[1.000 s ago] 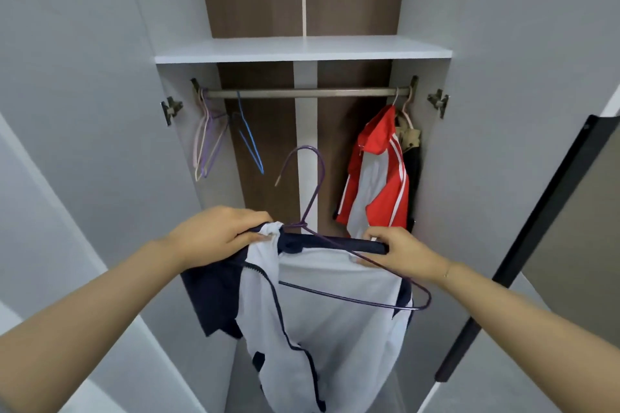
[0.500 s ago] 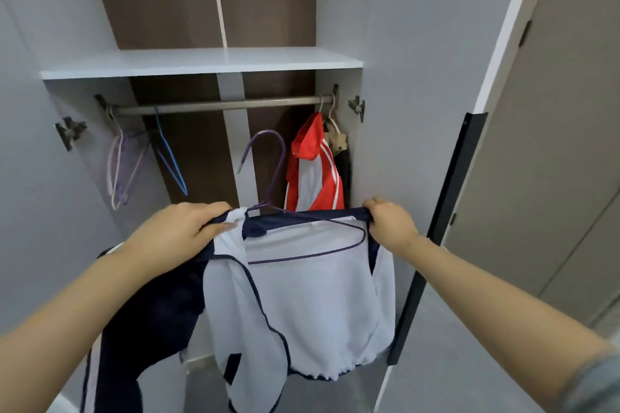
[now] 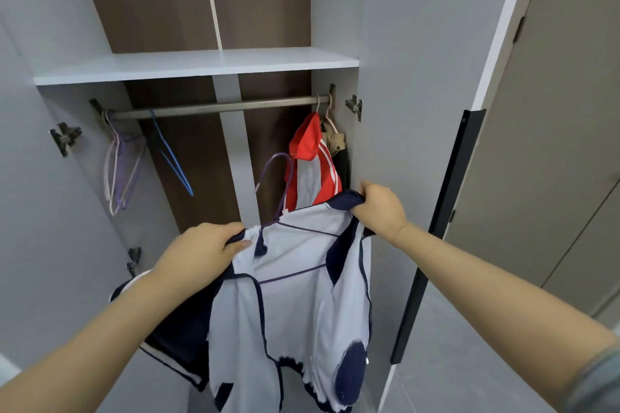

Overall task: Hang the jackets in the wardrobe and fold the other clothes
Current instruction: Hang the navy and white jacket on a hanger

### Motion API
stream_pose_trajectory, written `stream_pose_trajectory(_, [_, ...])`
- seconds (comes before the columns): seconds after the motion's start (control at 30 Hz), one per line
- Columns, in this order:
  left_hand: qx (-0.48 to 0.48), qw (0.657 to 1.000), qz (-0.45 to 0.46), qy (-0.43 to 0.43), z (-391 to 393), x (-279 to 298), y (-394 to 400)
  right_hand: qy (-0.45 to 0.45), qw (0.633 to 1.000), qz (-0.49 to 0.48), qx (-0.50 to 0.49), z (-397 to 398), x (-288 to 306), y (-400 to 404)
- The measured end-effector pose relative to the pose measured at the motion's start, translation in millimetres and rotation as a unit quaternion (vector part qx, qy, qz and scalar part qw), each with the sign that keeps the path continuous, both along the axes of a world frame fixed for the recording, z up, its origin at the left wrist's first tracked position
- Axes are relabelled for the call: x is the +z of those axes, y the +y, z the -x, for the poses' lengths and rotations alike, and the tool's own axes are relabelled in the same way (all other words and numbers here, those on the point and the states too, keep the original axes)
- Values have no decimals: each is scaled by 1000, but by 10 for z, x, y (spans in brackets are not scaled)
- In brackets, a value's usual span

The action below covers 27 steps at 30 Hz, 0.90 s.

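Below rail [image 3: 218,107] | both hands grip white-navy jacket [image 3: 302,295] on purple hanger [image 3: 278,184]

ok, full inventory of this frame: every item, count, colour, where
white and navy jacket: 1, on the purple hanger, held up before the open wardrobe
purple hanger: 1, inside the jacket, hook free below the rail
rail: 1, grey metal, under the shelf
shelf: 1, white, above the rail
empty hangers: a few pale pink and lilac, exact count unclear, left end of the rail
blue hanger: 1, empty, right of those
red and white jacket: 1, hung at the rail's right end
dark garment: 1, tan collar, behind the red one
left hand: grips the jacket's left shoulder
right hand: grips its right shoulder
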<state>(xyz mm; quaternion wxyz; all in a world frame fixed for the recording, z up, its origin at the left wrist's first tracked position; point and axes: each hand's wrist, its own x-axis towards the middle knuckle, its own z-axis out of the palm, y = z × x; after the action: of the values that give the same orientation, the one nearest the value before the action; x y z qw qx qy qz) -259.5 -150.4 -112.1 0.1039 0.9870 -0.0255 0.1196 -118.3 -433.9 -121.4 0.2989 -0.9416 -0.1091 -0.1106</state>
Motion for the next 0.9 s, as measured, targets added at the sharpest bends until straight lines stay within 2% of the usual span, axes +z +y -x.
stream_pose_trajectory(0.07, [35, 999, -21, -1, -90, -34, -58, 0, 999, -22, 27, 69, 114, 110])
stream_pose_trajectory(0.1, [47, 999, -8, -8, -137, -30, -74, 39, 995, -54, 79, 119, 179, 154])
stream_pose_trajectory(0.13, [51, 998, 16, -18, -179, -17, -83, 120, 975, -95, 159, 176, 260, 184])
stream_pose_trajectory(0.17, [48, 997, 44, -31, -210, 5, -86, 212, 940, -120, 239, 224, 331, 198])
stream_pose_trajectory(0.2, [41, 996, 69, -45, -231, 38, -87, 262, 911, -118, 295, 255, 391, 196])
stream_pose_trajectory(0.23, [34, 994, 87, -58, -243, 81, -83, 250, 911, -94, 314, 252, 433, 176])
stream_pose_trajectory(0.3, [24, 989, 114, -89, -252, 198, -60, 83, 959, -4, 271, 198, 493, 95])
stream_pose_trajectory(0.33, [17, 986, 125, -107, -255, 272, -43, -6, 967, 50, 248, 177, 518, 63])
stream_pose_trajectory(0.37, [8, 984, 131, -122, -257, 353, -26, -54, 964, 81, 246, 161, 528, 43])
stream_pose_trajectory(0.47, [-15, 983, 102, -151, -274, 601, -5, -100, 950, 99, 277, 103, 535, 123])
stream_pose_trajectory(0.67, [-29, 978, 64, -197, -419, 967, 194, -226, 939, 100, 239, -97, 855, 516])
stream_pose_trajectory(0.77, [-45, 978, 45, -199, -596, 1120, 457, -199, 937, -1, 286, -151, 1176, 846])
stream_pose_trajectory(0.83, [-50, 978, 35, -197, -770, 1237, 644, -171, 934, -24, 314, -233, 1401, 1122])
stream_pose_trajectory(0.9, [-41, 978, 44, -200, -962, 1376, 871, -88, 925, -54, 367, -379, 1615, 1353])
